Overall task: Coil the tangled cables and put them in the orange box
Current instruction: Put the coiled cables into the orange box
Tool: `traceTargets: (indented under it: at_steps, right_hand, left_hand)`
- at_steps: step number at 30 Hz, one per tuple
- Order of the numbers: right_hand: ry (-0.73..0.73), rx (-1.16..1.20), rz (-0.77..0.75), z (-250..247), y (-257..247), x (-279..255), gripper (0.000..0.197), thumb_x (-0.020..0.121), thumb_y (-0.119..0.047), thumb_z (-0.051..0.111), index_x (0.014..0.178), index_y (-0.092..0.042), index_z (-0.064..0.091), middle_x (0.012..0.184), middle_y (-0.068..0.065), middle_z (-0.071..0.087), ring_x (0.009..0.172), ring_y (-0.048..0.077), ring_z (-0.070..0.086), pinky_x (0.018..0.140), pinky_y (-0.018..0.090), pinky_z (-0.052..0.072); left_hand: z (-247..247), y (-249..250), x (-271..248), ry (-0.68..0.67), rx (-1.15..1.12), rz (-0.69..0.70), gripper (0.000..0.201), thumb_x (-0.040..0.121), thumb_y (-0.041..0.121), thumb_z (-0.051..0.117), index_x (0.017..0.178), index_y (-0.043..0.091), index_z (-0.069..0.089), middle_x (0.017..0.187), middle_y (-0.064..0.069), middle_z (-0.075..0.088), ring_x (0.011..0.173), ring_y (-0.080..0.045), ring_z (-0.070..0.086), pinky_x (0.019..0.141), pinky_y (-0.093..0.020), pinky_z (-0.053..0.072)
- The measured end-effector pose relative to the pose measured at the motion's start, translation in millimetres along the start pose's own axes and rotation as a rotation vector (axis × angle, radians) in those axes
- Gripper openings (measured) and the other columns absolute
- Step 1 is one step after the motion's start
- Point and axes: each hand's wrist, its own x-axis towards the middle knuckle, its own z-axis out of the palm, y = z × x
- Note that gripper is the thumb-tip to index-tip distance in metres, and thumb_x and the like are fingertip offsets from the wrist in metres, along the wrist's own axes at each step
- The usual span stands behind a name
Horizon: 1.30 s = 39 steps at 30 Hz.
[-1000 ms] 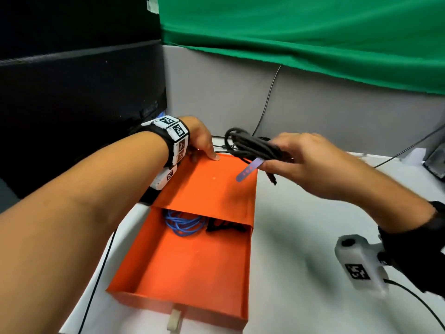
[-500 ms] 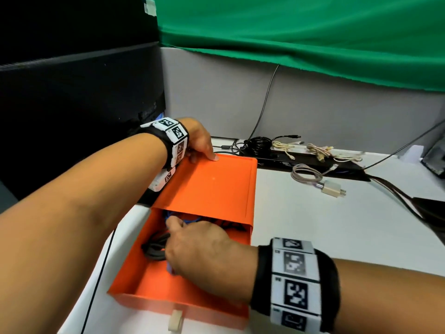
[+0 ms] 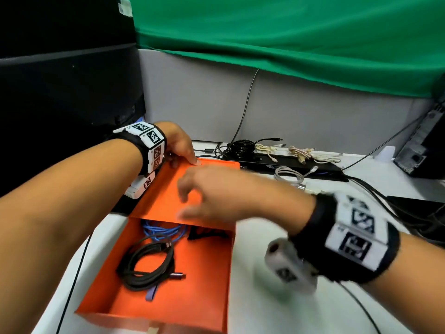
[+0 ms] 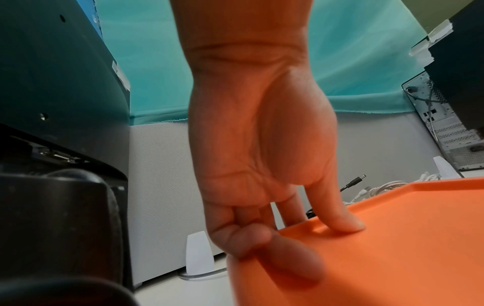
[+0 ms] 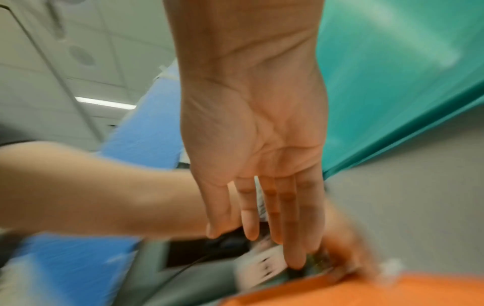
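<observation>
Left hand [image 3: 179, 145] grips the far left corner of the orange box lid [image 3: 168, 201], thumb on top, fingers curled at the edge. Right hand [image 3: 216, 196] is blurred above the lid, fingers straight and loosely spread, holding nothing. Below both hands, orange box [image 3: 207, 285] sits open with a coiled black cable [image 3: 147, 268] inside, purple tie under it; blue cable [image 3: 163, 231] lies coiled further in, half under the lid. Beyond the right hand, loose cables [image 3: 289, 153] lie on the desk by the wall.
</observation>
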Motion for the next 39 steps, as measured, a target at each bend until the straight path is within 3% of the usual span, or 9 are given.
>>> traceTargets:
  at_steps: [3,9,17,19,27,30,33,36,39]
  right_hand:
    - [0.130,-0.193,0.297,-31,69,-9,0.023,0.093,-0.041,0.065,0.102,-0.021,0.063,0.108,0.004,0.067,0.101,0.029,0.063,0.075,0.035,0.049]
    - [-0.247,-0.312,0.755,23,210,-36,0.046,0.087,-0.044,0.068,0.124,-0.018,0.062,0.124,0.007,0.066,0.108,0.031,0.062,0.085,0.033,0.050]
    - [-0.129,-0.231,0.690,64,248,-68,0.005,0.096,-0.033,0.059,0.096,-0.029,0.058,0.103,0.001,0.066,0.087,0.024,0.057,0.073,0.030,0.042]
    - [-0.119,-0.197,0.705,65,248,-71,0.014,0.095,-0.034,0.060,0.083,-0.030,0.052,0.096,-0.002,0.063,0.085,0.022,0.057,0.070,0.030,0.041]
    - [0.188,0.096,0.424,-27,130,-70,0.011,0.094,-0.039,0.067,0.088,-0.030,0.064,0.076,-0.009,0.064,0.070,0.013,0.057,0.059,0.029,0.042]
    - [0.141,0.295,0.138,-44,45,-67,0.010,0.093,-0.041,0.068,0.093,-0.031,0.066,0.080,-0.013,0.065,0.073,0.006,0.059,0.063,0.024,0.046]
    - [0.037,0.356,-0.097,-21,-16,-54,0.013,0.095,-0.033,0.068,0.092,-0.023,0.061,0.083,-0.010,0.063,0.078,0.006,0.058,0.068,0.023,0.044]
    - [-0.105,0.199,-0.032,18,-42,-37,0.014,0.098,-0.031,0.063,0.092,-0.021,0.055,0.078,-0.004,0.057,0.078,0.018,0.054,0.064,0.034,0.039]
    - [-0.177,0.035,0.106,45,-49,-30,0.008,0.096,-0.017,0.057,0.102,-0.015,0.062,0.101,0.012,0.065,0.094,0.034,0.065,0.066,0.034,0.046]
  left_hand:
    - [-1,0,0,-0.004,-0.014,-0.005,0.051,0.089,0.057,0.065,0.112,0.011,0.070,0.079,-0.008,0.071,0.076,-0.024,0.058,0.073,-0.032,0.046]
    - [-2,-1,-1,-0.005,-0.014,0.007,0.054,0.085,0.065,0.066,0.110,0.017,0.072,0.107,-0.013,0.076,0.080,-0.024,0.061,0.073,-0.033,0.047]
    - [-5,-1,0,-0.035,0.001,-0.003,0.051,0.086,0.063,0.065,0.111,0.020,0.073,0.116,-0.013,0.074,0.078,-0.021,0.063,0.072,-0.030,0.046]
    - [-6,-1,0,-0.033,-0.008,-0.014,0.052,0.086,0.063,0.066,0.112,0.019,0.073,0.116,-0.013,0.074,0.078,-0.021,0.063,0.071,-0.030,0.046]
    - [-2,-2,-4,-0.025,-0.072,-0.046,0.069,0.070,0.065,0.077,0.113,0.012,0.071,0.097,-0.011,0.075,0.079,-0.024,0.059,0.079,-0.035,0.045]
    - [-2,-5,-7,0.029,-0.155,-0.019,0.033,0.092,0.033,0.070,0.103,0.003,0.069,0.077,-0.010,0.069,0.070,-0.023,0.058,0.079,-0.033,0.047]
    - [0,-6,-6,-0.026,-0.163,0.009,0.057,0.085,0.049,0.073,0.117,0.002,0.070,0.074,-0.009,0.071,0.075,-0.027,0.061,0.081,-0.039,0.050]
    - [1,-2,-3,-0.020,-0.111,0.005,0.069,0.078,0.062,0.074,0.118,0.006,0.071,0.073,-0.007,0.070,0.074,-0.026,0.058,0.082,-0.038,0.047]
    - [0,-1,-9,-0.004,-0.097,-0.001,0.068,0.079,0.065,0.072,0.115,0.008,0.072,0.066,-0.004,0.070,0.076,-0.025,0.058,0.082,-0.037,0.047]
